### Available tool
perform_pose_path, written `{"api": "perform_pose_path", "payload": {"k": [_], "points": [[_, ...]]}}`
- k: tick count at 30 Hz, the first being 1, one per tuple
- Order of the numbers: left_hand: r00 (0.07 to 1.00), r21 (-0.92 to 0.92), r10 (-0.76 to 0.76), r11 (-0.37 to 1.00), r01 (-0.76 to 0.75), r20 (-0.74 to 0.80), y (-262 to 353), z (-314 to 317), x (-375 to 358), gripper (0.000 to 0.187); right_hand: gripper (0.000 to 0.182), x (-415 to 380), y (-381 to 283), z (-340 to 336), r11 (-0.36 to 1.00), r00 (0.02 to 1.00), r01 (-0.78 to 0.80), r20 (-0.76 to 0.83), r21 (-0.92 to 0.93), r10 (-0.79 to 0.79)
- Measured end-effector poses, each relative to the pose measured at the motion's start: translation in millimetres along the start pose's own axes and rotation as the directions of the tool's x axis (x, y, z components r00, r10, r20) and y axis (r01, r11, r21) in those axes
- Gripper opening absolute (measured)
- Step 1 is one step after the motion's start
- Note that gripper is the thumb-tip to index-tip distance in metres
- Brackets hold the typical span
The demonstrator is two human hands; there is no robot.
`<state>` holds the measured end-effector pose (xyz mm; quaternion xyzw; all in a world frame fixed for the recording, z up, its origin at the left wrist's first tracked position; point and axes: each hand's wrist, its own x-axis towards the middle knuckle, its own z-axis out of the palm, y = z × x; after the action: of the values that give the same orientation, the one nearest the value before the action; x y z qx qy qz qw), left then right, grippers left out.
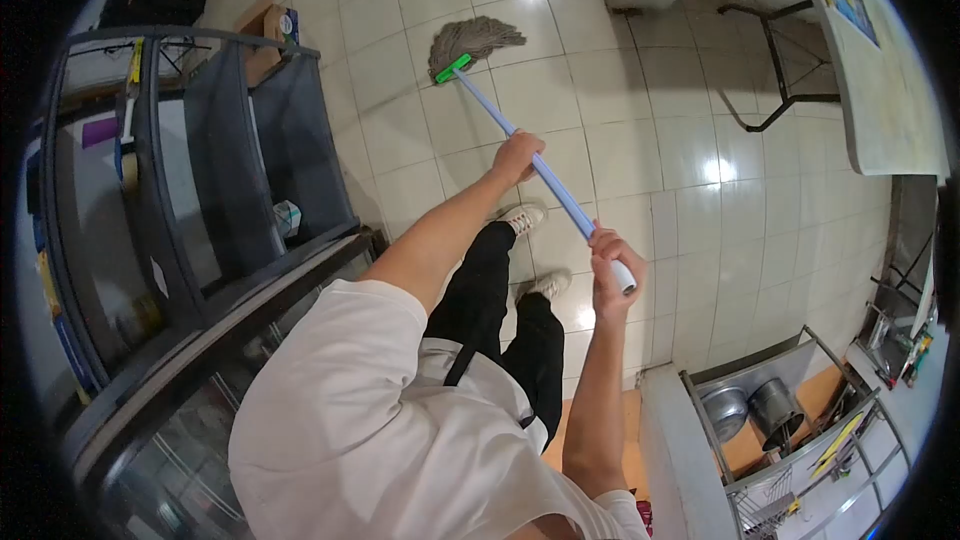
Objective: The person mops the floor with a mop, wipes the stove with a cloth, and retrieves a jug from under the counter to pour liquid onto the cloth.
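Observation:
A string mop with a pale blue handle slants across the middle of the view. Its green clamp joins a grey-brown string head, which lies spread on the tiled floor. My left hand is wrapped round the handle partway down. Higher up, my right hand grips it close to the white end, which pokes out past the fingers. Both hands are closed, and the handle is tilted away from my body toward the far left.
On the left stands a dark shelf rack with a few items, and a cardboard box behind it. A table with dark metal legs is at the right. Metal pots sit on a rack at lower right. My shoes are close below the handle.

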<state>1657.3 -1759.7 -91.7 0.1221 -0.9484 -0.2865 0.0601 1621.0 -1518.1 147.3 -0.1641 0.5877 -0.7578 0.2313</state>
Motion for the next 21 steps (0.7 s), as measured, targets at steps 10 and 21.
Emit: {"api": "perform_pose_path", "payload": {"k": [10, 21], "points": [[0.944, -0.148, 0.131, 0.985, -0.09, 0.303, 223.5, 116.5, 80.6, 0.017, 0.009, -85.0, -68.5, -138.7, 0.985, 0.919, 0.137, -0.358, -0.103, -0.165], [0.96, -0.178, -0.029, 0.981, 0.082, 0.279, 133.9, 87.7, 146.5, 0.009, 0.012, -3.5, -18.4, -44.6, 0.987, 0.959, 0.112, -0.247, -0.113, -0.137]]}}
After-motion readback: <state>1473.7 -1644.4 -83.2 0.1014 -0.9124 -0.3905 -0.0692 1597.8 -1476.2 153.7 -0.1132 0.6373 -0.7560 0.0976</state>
